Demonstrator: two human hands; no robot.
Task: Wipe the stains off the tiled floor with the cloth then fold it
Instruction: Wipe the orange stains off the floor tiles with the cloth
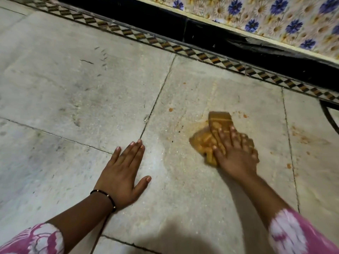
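Pale grey stone tiles (77,92) cover the floor, with dark grout lines running between them and a diamond-pattern border strip (183,48) along the far edge, then a black skirting (238,44) and a wall of blue-and-yellow flower tiles (275,17) above that.

So the right hand (236,153) is pressed flat down on top of a bunched-up orange-yellow cloth (211,136), fingers spread over it, pinning it to the floor rather than really gripping it. It's pretty motion-blurred, so the details are mushy. The cloth sits on the big tile right of the middle grout line, partly sticking out past the fingertips toward the wall.

Orange stains (300,136) are still scattered around it: a smeary patch to the right across the next grout line, a couple of small dots (170,109) up and left of the cloth, and a few tiny dark specks nearby.

The left hand (122,175) is empty, laid palm-down on the tile with fingers together and thumb out, well apart from the cloth. There's a thin black bracelet (106,197) on that wrist, and pink-and-white patterned sleeves (38,241) on both arms.
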